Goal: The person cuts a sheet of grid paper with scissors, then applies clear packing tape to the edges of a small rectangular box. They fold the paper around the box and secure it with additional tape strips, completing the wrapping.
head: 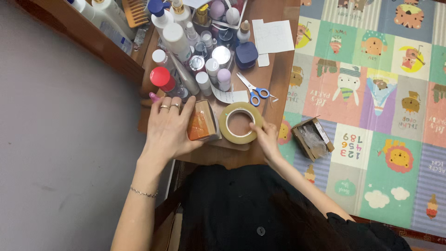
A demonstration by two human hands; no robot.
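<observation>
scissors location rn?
Head view: the blue-handled scissors lie on the wooden table, just above the tape roll held by the right hand, below the bottles.

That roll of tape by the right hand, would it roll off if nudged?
Probably not: the tape roll lies flat on the table, so it would likely slide. It looks stiff and easy to lift; the right hand touches its rim.

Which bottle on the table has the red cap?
The bottle with the round red cap, at the cluster's left edge, just above the left hand; the others have white, blue or lilac caps.
</observation>
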